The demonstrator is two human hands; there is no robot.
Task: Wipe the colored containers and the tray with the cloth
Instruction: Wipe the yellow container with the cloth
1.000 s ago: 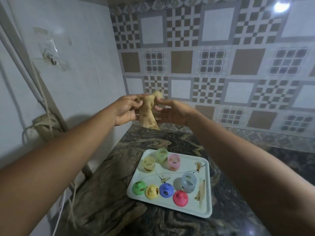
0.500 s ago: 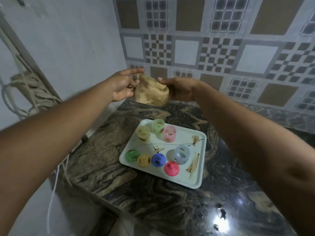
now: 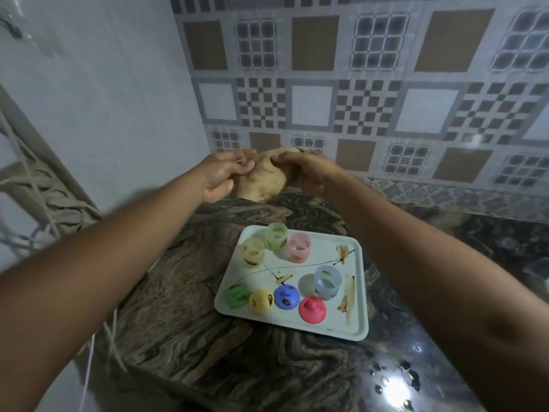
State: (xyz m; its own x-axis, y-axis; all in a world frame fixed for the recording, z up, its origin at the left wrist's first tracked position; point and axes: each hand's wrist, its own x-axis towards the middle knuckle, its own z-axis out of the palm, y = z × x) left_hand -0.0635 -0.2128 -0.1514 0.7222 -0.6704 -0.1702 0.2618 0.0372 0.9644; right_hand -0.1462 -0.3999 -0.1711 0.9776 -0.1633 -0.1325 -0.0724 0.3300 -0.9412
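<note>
Both arms are stretched out over the dark swirled stone counter [image 3: 178, 307], and between them sits the crumpled tan cloth [image 3: 261, 179], bunched up at the far end near the corner of the patterned tile wall [image 3: 371, 105]. The left hand [image 3: 221, 176] pinches the cloth's left edge with curled fingers, while the right hand [image 3: 306, 171] is clasped over its top and right side, so both hands have a hold on it. Whether the cloth's lower end touches the counter, I cannot tell. Closer in, well apart from the cloth, lies the white rectangular plastic tray [image 3: 326, 325], streaked with brown smears [image 3: 350, 288] and thin dark lines. On its far side stand a pale yellow cup [image 3: 252, 252], a pale green cup [image 3: 277, 235] and a pink cup [image 3: 299, 247], grouped close together. A pale blue cup [image 3: 327, 281] stands alone toward the right. Along the near edge runs a row of domed pieces: green [image 3: 236, 296], yellow [image 3: 261, 301], blue [image 3: 286, 296] and red-pink [image 3: 312, 309], all blotched with brown. A coil of rope [image 3: 44, 185] hangs at the far left.
</note>
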